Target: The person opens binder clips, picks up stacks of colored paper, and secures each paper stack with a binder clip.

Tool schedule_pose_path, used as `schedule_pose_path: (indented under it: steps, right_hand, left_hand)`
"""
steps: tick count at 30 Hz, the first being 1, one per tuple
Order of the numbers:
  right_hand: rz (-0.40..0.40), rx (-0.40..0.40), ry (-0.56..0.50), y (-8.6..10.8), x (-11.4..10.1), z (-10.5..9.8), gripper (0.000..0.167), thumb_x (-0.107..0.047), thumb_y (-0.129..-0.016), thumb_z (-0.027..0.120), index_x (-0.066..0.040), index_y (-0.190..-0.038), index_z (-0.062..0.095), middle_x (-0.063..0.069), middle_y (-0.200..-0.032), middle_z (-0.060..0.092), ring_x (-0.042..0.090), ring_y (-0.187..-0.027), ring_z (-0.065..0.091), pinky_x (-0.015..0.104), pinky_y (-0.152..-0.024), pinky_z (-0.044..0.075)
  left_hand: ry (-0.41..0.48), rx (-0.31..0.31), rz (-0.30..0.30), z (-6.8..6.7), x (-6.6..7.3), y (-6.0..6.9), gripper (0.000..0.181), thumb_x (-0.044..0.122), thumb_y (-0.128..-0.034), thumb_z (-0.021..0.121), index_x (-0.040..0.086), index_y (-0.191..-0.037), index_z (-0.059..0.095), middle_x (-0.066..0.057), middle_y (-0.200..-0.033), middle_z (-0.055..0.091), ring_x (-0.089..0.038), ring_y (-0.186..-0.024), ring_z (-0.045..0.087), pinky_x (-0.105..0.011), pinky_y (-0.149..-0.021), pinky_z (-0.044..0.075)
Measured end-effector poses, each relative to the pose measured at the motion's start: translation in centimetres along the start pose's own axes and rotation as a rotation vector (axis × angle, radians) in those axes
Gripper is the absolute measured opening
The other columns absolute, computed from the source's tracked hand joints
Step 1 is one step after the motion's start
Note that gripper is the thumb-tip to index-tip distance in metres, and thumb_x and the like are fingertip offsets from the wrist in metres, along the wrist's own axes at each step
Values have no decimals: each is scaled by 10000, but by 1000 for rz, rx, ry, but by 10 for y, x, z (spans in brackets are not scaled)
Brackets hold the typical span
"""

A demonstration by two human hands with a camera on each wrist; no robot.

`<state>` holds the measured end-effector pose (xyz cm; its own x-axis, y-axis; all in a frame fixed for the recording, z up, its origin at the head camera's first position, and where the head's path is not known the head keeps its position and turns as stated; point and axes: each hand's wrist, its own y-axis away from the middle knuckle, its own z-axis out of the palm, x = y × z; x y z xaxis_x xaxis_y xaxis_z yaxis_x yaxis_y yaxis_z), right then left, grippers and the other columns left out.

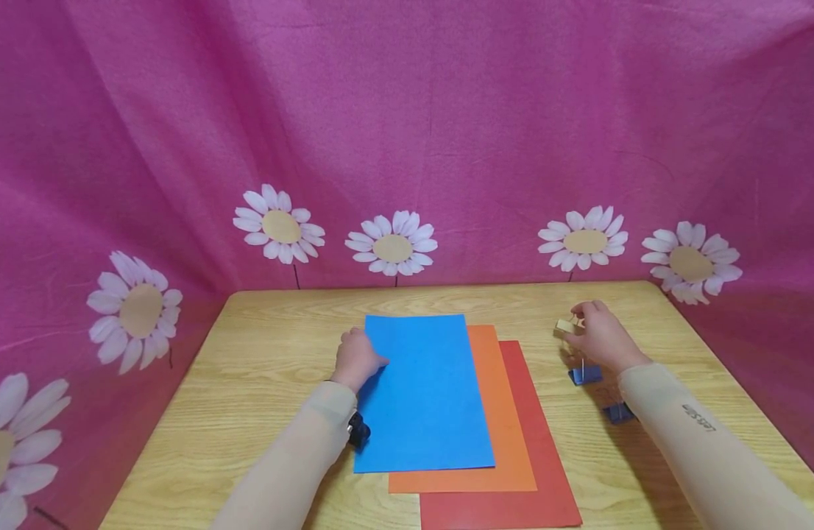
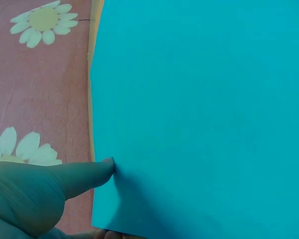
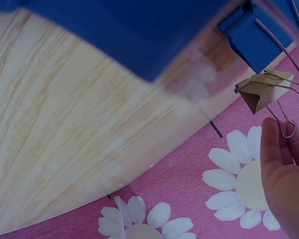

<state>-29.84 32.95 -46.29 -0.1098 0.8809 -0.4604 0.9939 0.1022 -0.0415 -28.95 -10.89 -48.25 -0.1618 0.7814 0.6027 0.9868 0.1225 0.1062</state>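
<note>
Head view: set in a stepped overlap on the wooden surface [image 1: 268,368], with the blue sheet [image 1: 423,394] uppermost, the orange sheet [image 1: 503,412] jutting out to the right and toward the near side, and the red sheet [image 1: 539,442] lowest and farthest out. Pinching the blue sheet at its left edge, toward the far end, with the left hand [image 1: 359,358]. Holding a gold binder clip [image 1: 566,326] between thumb and fingers of the right hand [image 1: 606,338], to the right of the sheets and well apart from them. Lying nearer the body, below that hand, two dark blue clips [image 1: 585,375] (one partly behind the sleeve [image 1: 665,412]). Done, to judge from this: sheets overlapped, one clip taken up. Left undone: no squaring of the edges, no clip visible on any sheet. Probably at an early stage.

Left wrist view: filled mostly by the blue sheet, teal in this light. Thumb laid across the left edge onto the upper face; fingertips just showing at the lower corner, apparently underneath.

Right wrist view: gold clip seen close, pinched by its wire handles, with no paper in it. Just beside it, another blue clip. At the top, a large blurred blue shape, too unclear to name.
</note>
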Motion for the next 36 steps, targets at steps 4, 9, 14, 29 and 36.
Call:
schedule_pose_path:
  steps: [4,9,14,29,36]
  right_hand:
    - [-18,25,8,0,0,0,567,-146,-923,737,150,-1329,476,320,-1270,473,470,-1136,552,623,-998,480]
    - [-18,25,2,1,-1,1,572,-141,-922,735,145,-1342,472,315,-1268,475,464,-1131,551,625,-997,478]
    - [-11,21,2,2,1,2,580,-160,-930,739,134,-1350,466,304,-1277,474,455,-1136,558,618,-999,486]
    - [-46,60,20,0,4,5,567,-174,-934,736,124,-1345,486,273,-1276,495,444,-1138,558,625,-1016,472]
    - [-94,100,67,2,-1,1,547,-181,-931,746,104,-1344,526,281,-1313,495,484,-1185,541,651,-1041,439]
  left_hand:
    - [54,-11,-2,-1,-5,-2,693,196,-837,860,-136,-1329,503,-276,-1218,554,-384,-1046,599,-513,-937,555]
    - [128,-23,-28,-2,-10,-4,674,186,-835,861,-110,-1326,505,-281,-1257,566,-402,-1128,598,-508,-986,533]
    - [176,-36,-40,-2,-11,-5,608,157,-865,827,-89,-1316,502,-266,-1246,587,-391,-1122,601,-514,-996,527]
    - [214,-31,-80,-9,-16,-9,215,116,-985,639,-38,-1132,611,-162,-1017,622,-278,-904,577,-352,-763,498]
    - [276,-39,-97,-13,-15,-10,148,101,-979,650,-20,-1062,630,-119,-922,596,-226,-807,564,-271,-662,458]
